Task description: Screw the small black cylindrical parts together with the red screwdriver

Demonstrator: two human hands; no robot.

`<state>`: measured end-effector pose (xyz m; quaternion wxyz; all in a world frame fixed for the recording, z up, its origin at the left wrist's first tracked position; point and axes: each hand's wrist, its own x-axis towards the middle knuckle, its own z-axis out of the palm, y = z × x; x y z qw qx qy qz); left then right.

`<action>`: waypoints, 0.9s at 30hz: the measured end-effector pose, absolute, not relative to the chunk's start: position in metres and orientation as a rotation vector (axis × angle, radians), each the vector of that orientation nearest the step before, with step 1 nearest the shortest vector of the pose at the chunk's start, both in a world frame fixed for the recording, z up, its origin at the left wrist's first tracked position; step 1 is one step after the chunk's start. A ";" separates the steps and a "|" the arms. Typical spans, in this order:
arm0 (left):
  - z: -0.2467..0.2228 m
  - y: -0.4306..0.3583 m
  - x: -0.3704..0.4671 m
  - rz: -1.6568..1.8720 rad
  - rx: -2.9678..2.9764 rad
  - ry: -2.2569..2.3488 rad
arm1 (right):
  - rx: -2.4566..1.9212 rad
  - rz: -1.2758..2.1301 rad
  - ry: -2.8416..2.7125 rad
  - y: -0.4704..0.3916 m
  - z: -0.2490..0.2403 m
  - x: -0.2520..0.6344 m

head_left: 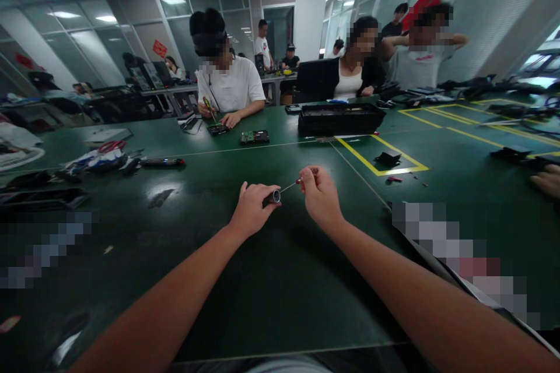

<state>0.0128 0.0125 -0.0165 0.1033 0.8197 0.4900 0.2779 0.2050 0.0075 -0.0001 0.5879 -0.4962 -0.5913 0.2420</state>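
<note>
My left hand (251, 208) is closed around a small dark cylinder (275, 196) whose round, silver-rimmed end faces right. Between the fingers and thumb of my right hand (322, 199) is a screwdriver (289, 186) with a red handle and a thin metal shaft. The shaft points left, its tip at the rim of the cylinder; whether it touches or enters, I cannot tell. Most of the handle is hidden by my fingers. Both hands are held over the green table (271, 291), in front of me.
Across the table a person in a white shirt (238, 84) works on a small device. Near them lie a circuit board (254, 137) and a long black housing (341, 119). A black part (387, 159) sits inside yellow tape. Leftward are a pen-like tool (163, 162) and red-handled tools (112, 147).
</note>
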 end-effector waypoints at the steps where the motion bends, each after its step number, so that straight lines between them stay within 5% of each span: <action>1: -0.016 0.012 0.013 0.809 2.430 1.446 | -1.165 0.534 -1.404 0.007 0.001 0.205; 6: -0.018 0.014 0.012 0.790 2.457 1.453 | -1.220 0.312 -1.458 0.003 0.009 0.208; 20: -0.015 0.013 0.013 0.790 2.494 1.406 | -1.176 0.535 -1.359 0.008 0.003 0.208; 27: -0.015 0.014 0.014 0.724 2.574 1.407 | -1.232 0.325 -1.433 0.003 0.012 0.208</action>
